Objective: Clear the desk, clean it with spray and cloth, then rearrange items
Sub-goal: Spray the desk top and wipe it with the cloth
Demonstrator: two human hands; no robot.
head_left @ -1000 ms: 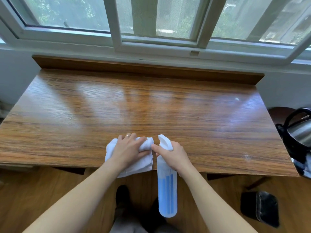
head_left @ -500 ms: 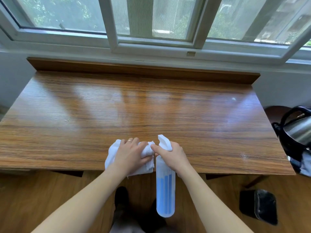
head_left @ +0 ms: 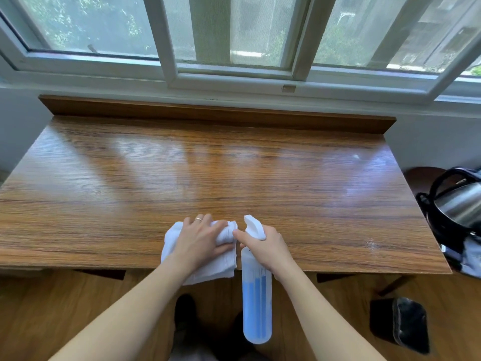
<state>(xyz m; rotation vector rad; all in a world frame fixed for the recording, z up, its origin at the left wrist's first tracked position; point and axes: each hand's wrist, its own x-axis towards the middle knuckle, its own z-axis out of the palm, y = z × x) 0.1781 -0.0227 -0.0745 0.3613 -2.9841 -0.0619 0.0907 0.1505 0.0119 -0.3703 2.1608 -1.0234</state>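
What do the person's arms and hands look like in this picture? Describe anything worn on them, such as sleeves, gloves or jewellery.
Both forearms are bare, with no sleeves in view. There are no gloves, watch or bracelet. The left hand wears a thin metal ring on one of its fingers. The right hand shows no ring or other item on the parts in view.

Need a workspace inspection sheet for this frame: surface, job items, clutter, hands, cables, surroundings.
Surface: wooden desk, glossy, pale smudge near its right front edge.
Job's things: white cloth bunched at the front edge; spray bottle, blue liquid, nozzle pointing over the desk.
Clutter: nothing seen on the desk.
Hands: left hand grips the cloth; right hand grips the bottle's neck.
Cables: nothing seen.
Surroundings: window behind; kettle at right; black bin on the floor.
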